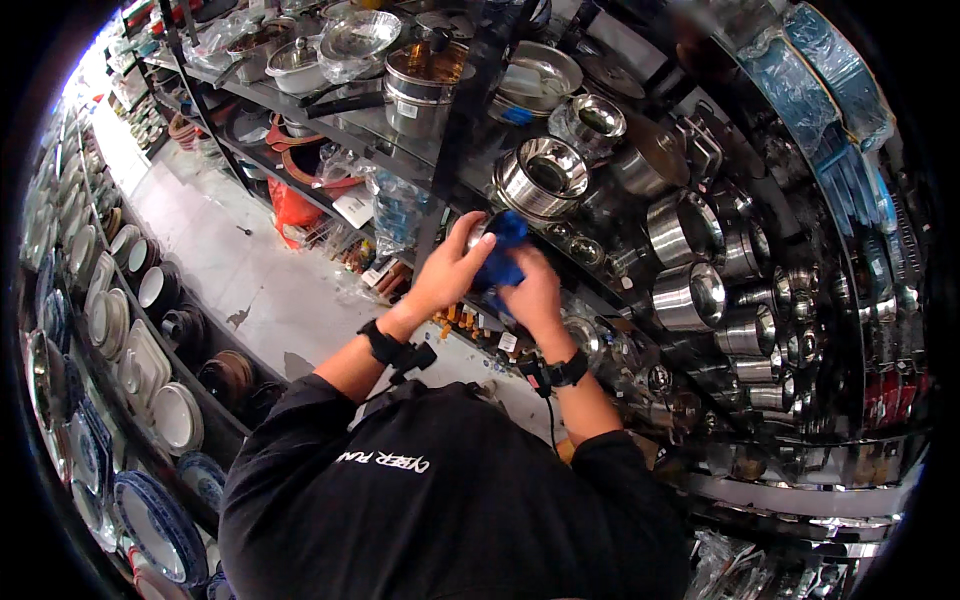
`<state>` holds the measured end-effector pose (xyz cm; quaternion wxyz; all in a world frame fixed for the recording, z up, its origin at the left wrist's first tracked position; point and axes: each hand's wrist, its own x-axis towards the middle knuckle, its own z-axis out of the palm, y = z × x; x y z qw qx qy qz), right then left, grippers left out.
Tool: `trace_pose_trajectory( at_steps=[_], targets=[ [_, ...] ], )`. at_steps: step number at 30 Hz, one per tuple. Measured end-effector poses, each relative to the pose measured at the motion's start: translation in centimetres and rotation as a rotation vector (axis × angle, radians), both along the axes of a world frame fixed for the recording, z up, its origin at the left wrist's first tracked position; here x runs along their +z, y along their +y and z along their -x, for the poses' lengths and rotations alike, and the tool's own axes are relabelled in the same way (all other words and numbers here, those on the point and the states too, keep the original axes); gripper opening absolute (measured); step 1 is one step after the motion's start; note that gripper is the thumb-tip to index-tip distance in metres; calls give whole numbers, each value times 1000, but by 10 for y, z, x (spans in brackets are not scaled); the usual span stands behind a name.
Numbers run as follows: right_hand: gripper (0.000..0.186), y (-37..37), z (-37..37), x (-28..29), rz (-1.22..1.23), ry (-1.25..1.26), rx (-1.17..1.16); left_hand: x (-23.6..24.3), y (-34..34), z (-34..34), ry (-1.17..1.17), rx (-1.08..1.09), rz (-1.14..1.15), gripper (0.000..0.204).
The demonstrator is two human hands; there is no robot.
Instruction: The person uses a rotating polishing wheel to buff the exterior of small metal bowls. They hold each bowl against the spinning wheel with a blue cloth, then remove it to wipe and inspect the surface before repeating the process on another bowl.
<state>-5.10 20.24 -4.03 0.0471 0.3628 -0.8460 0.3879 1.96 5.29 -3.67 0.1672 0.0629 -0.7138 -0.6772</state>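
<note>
In front of my chest, my left hand (452,268) is closed around a small round metal piece (478,234) with a shiny rim, mostly covered by my fingers and by cloth. Its exact kind does not show. My right hand (535,295), slightly blurred, presses a bunched blue cloth (500,266) against that piece. Both hands are close together, before the edge of a dark shelf. Nearest to them on the shelf stand stacked steel bowls (550,178).
Steel pots (690,230) and more bowls crowd the shelves on the right. At the upper left a lidded pot (410,95) and pans share a shelf. Plates (178,418) line the racks along the left, across a pale floor aisle (210,240). Blue plastic-wrapped goods (840,80) hang at the far right.
</note>
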Motion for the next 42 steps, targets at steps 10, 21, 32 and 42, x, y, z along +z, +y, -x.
trace_pose_trajectory(
  at_steps=[10, 21, 32, 42],
  targets=[
    [43, 25, -10, 25, -267, -130, 284, 19, -14, 3, 74, -244, 210, 50],
    [40, 37, -20, 32, -60, -72, 437, 16, -21, 9, 230, -348, -154, 46],
    [47, 63, 5, 13, 995, -853, -49, -13, -10, -7, -100, -381, -949, 38],
    [44, 57, -17, -24, 592, -1151, 126, -3, 3, 8, 212, -242, -444, 78]
  ],
)
